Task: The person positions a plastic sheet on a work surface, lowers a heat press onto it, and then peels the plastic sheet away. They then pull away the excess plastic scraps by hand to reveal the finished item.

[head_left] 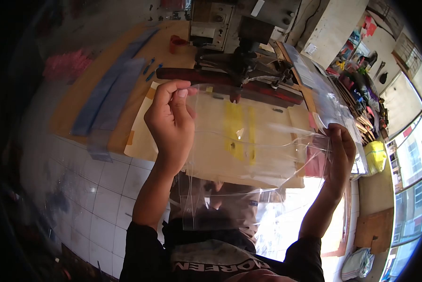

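Observation:
Between my two hands hangs a clear plastic sheet (pixel 211 207), raised over the front of the work table. My left hand (pixel 173 110) pinches its upper left corner between thumb and fingers. At the right edge of the sheet, my right hand (pixel 340 145) has its fingers closed on the plastic. Through the sheet shows a tan board (pixel 267 164) with yellow tape strips (pixel 234 127) on it. Behind the sheet lies a dark red bar (pixel 183 74) beneath a black press mechanism (pixel 248 66).
Blue plastic strips (pixel 105 98), blue pens (pixel 149 70) and an orange tape roll (pixel 177 44) lie on the left of the table. More clear sheets (pixel 328 101) lie at the right. A yellow bag (pixel 375 157) sits beyond them. White floor tiles (pixel 100 202) show at lower left.

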`<action>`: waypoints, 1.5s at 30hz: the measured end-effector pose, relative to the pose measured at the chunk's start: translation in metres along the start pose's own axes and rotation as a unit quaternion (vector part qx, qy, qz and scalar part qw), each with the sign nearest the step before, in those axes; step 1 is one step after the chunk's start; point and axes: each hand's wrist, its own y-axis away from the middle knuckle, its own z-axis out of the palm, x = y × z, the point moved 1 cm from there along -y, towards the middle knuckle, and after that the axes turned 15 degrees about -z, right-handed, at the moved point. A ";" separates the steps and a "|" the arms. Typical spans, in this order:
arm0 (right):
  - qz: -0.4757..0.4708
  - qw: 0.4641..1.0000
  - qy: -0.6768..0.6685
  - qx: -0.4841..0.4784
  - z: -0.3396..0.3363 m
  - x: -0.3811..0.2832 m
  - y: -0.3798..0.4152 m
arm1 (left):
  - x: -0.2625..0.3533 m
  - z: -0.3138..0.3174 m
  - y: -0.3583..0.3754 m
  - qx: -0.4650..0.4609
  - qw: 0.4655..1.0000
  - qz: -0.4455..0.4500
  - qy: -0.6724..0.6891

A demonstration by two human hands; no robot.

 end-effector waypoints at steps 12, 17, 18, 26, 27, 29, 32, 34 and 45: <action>0.004 0.996 -0.083 -0.013 0.008 -0.014 0.009 | 0.017 -0.013 0.005 0.085 0.992 0.065 -0.066; 0.058 0.987 -0.129 -0.070 0.008 -0.023 0.018 | 0.015 -0.025 0.005 0.077 0.992 0.074 -0.061; 0.047 0.986 -0.136 -0.087 0.006 -0.022 0.020 | 0.016 -0.027 0.006 0.084 0.995 0.026 -0.050; 0.105 0.986 -0.029 -0.128 0.005 -0.039 0.018 | 0.020 -0.033 0.009 0.090 0.993 0.014 -0.070; 0.119 0.986 -0.032 -0.116 0.005 -0.041 0.018 | 0.019 -0.032 0.009 0.097 0.992 0.028 -0.070; 0.123 0.985 -0.029 -0.119 0.007 -0.043 0.016 | 0.019 -0.031 0.011 0.102 0.991 0.041 -0.072; 0.128 0.982 -0.036 -0.134 0.012 -0.042 0.014 | 0.022 -0.027 0.016 0.109 0.991 0.040 -0.060; 0.132 0.979 -0.046 -0.146 0.013 -0.039 0.016 | 0.023 -0.027 0.018 0.116 0.990 0.053 -0.063; 0.187 0.959 -0.150 -0.151 0.014 -0.035 0.019 | 0.017 -0.027 0.018 0.123 0.990 0.053 -0.051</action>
